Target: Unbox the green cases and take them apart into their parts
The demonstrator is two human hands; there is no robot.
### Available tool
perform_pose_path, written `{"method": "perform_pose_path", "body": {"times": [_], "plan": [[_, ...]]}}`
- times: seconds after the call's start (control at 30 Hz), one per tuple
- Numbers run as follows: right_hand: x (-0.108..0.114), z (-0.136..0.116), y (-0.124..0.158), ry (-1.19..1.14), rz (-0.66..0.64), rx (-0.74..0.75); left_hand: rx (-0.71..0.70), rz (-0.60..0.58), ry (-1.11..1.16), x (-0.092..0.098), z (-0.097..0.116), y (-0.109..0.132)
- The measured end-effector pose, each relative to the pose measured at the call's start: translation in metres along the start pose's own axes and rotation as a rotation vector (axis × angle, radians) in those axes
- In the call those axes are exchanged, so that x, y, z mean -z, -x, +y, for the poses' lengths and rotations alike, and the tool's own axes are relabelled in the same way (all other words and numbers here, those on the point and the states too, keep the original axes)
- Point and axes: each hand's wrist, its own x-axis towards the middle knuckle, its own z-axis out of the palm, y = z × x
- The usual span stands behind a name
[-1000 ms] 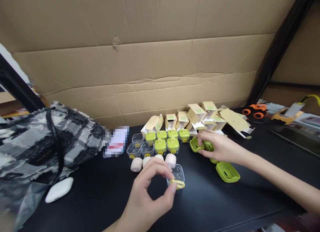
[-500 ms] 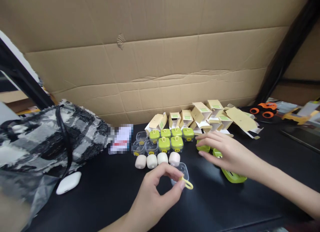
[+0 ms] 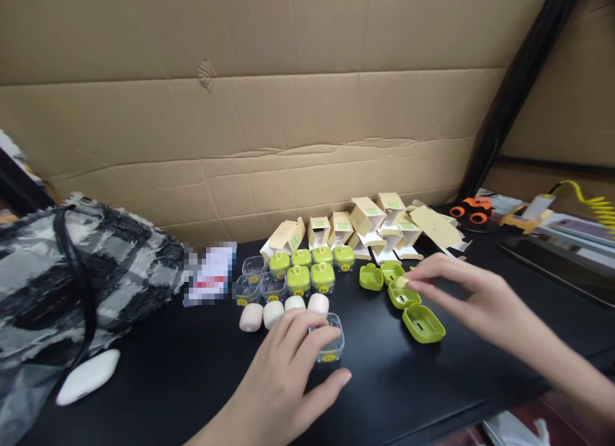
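My left hand has its fingers apart over a clear square plastic box with a yellow sticker; whether the fingers touch the box I cannot tell. Between thumb and fingers of my right hand is a small yellow loop, its shape blurred, held over an upturned green lid. A larger-looking green lid with a slot lies nearer to me, and another green lid lies farther left. Several pale rounded rolls stand in a row beside my left fingers.
Several clear boxes with green lids stand in rows, with lidless clear boxes to their left. Opened small cartons pile up behind. A shaggy checked bag and a white case lie left; an orange toy car stands right.
The yellow loop is gone from my left fingers, which have spread over the clear box. My right hand has drawn back from the far green lids and pinches a yellow loop. The view has shifted.
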Motion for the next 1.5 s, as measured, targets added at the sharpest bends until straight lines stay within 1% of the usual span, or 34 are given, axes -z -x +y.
{"method": "perform_pose_path", "body": {"times": [0.07,0.13,0.2,0.3,0.37,0.43,0.5,0.6,0.67,0.73,0.77,0.83,0.9,0.97,1.0,1.07,1.13,1.2,1.27,1.37,1.5], "plan": [[0.015,0.028,0.008,0.104,-0.039,-0.090,-0.083,-0.027,-0.138,0.000,-0.002,-0.001],[0.022,0.054,0.018,0.162,-0.134,-0.173,-0.110,-0.036,-0.203,-0.001,-0.002,-0.002],[0.022,0.073,0.027,0.193,-0.183,-0.246,-0.106,-0.046,-0.227,0.000,-0.002,-0.003],[0.018,0.088,0.034,0.220,-0.173,-0.300,-0.101,-0.066,-0.236,0.000,-0.001,-0.003],[0.015,0.084,0.033,0.253,-0.146,-0.295,-0.110,-0.076,-0.234,0.000,-0.001,-0.003],[0.012,0.069,0.027,0.295,-0.077,-0.233,-0.120,-0.075,-0.235,-0.001,-0.001,-0.002],[0.007,0.044,0.019,0.280,-0.040,-0.105,-0.123,-0.076,-0.243,-0.003,0.000,0.000],[-0.007,0.002,0.004,0.150,-0.149,0.132,-0.123,-0.122,-0.245,-0.002,0.002,-0.001],[-0.016,-0.019,-0.005,0.111,-0.151,0.266,-0.127,-0.170,-0.191,0.004,0.003,-0.004],[-0.023,-0.029,-0.012,0.073,-0.112,0.332,-0.098,-0.177,-0.120,0.018,0.001,-0.010],[-0.026,-0.030,-0.014,0.048,-0.095,0.337,-0.064,-0.160,-0.100,0.028,-0.003,-0.013],[-0.030,-0.028,-0.017,0.010,-0.089,0.324,0.013,-0.079,-0.139,0.052,-0.015,-0.018],[-0.033,-0.024,-0.020,-0.002,-0.120,0.319,0.125,-0.040,-0.285,0.079,-0.034,-0.020],[-0.035,-0.021,-0.025,0.002,-0.170,0.330,0.247,-0.095,-0.431,0.104,-0.056,-0.018],[-0.036,-0.020,-0.028,0.003,-0.192,0.337,0.308,-0.168,-0.495,0.114,-0.066,-0.016],[-0.036,-0.020,-0.036,0.015,-0.223,0.350,0.407,-0.257,-0.609,0.126,-0.083,-0.012],[-0.036,-0.020,-0.044,0.062,-0.231,0.373,0.451,-0.356,-0.631,0.129,-0.093,-0.009],[-0.036,-0.020,-0.053,0.137,-0.223,0.393,0.451,-0.440,-0.592,0.124,-0.098,-0.008],[-0.037,-0.019,-0.063,0.226,-0.225,0.391,0.437,-0.490,-0.548,0.118,-0.100,-0.007],[-0.044,-0.015,-0.078,0.324,-0.291,0.356,0.418,-0.516,-0.505,0.111,-0.100,-0.007],[-0.060,-0.012,-0.090,0.338,-0.368,0.341,0.412,-0.509,-0.469,0.111,-0.099,-0.007]]}}
